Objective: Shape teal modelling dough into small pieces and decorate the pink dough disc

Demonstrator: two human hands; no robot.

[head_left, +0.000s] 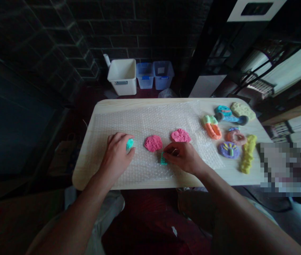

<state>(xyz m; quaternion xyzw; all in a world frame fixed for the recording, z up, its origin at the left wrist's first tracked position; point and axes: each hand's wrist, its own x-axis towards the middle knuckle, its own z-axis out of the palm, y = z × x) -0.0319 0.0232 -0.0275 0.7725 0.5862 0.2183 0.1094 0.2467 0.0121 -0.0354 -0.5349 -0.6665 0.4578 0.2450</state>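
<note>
My left hand (117,150) is curled around a turquoise lump of modelling clay (129,143), partly hidden by the fingers and thumb. The fingers of my right hand (182,156) are drawn together, their tips at the upper edge of a small green patch (163,159) on the bubble wrap (142,170). What those fingertips hold, if anything, is hidden. Between my hands lies a flattened pink clay piece (153,143) with a rough surface. A second pink clay piece (180,135) sits just beyond my right hand, its near edge covered by the knuckles.
Clay shapes crowd the table's right side: an orange and green one (212,126), a blue bar with grey ends (232,119), a purple disc (229,149) and a yellow strip (248,154). Behind the pale table (86,166) stand a white bin (122,76) and two bluish tubs (163,74).
</note>
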